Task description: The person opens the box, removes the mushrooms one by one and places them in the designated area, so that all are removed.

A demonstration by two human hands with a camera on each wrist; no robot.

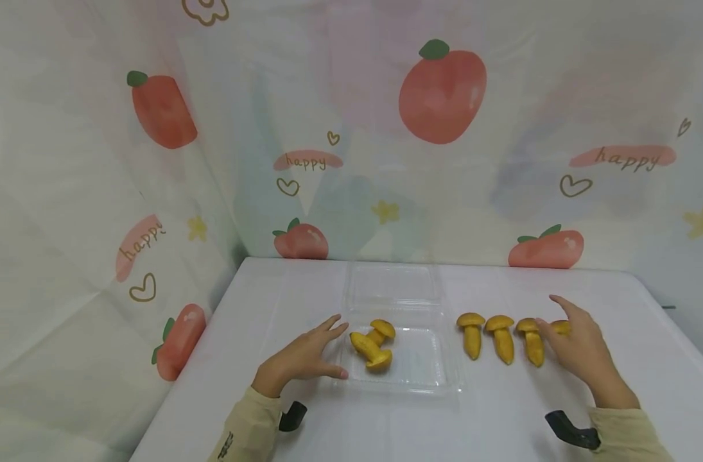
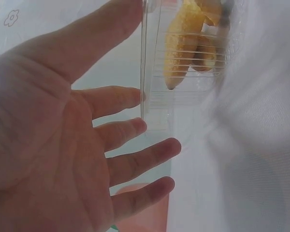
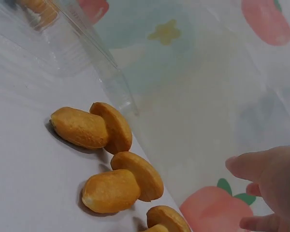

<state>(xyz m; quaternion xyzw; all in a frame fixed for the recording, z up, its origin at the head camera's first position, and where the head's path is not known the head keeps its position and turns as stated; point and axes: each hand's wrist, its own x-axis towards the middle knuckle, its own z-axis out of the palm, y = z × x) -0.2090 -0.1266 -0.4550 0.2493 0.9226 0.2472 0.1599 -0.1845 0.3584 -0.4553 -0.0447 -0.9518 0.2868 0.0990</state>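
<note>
My left hand [image 1: 302, 356] spreads its fingers at the left side of a clear plastic clamshell box [image 1: 400, 389]. In the left wrist view its thumb and fingertips are at the rim of the box wall [image 2: 150, 72]. Two yellow mushrooms lie inside, one mushroom [image 1: 371, 353] across another mushroom [image 1: 384, 329]. Over the right end of a row of yellow mushrooms hovers my right hand [image 1: 582, 346], holding nothing visible. Its thumb is beside one mushroom [image 1: 534, 346], and it partly hides the rightmost mushroom [image 1: 561, 326]. Further left lie a mushroom [image 1: 503, 340] and another mushroom [image 1: 472, 335].
The box lid [image 1: 393, 283] is folded back towards the rear of the white table [image 1: 293, 289]. A printed curtain [image 1: 351, 128] with peaches and hearts hangs behind the table and along its left side. Black straps show at both wrists.
</note>
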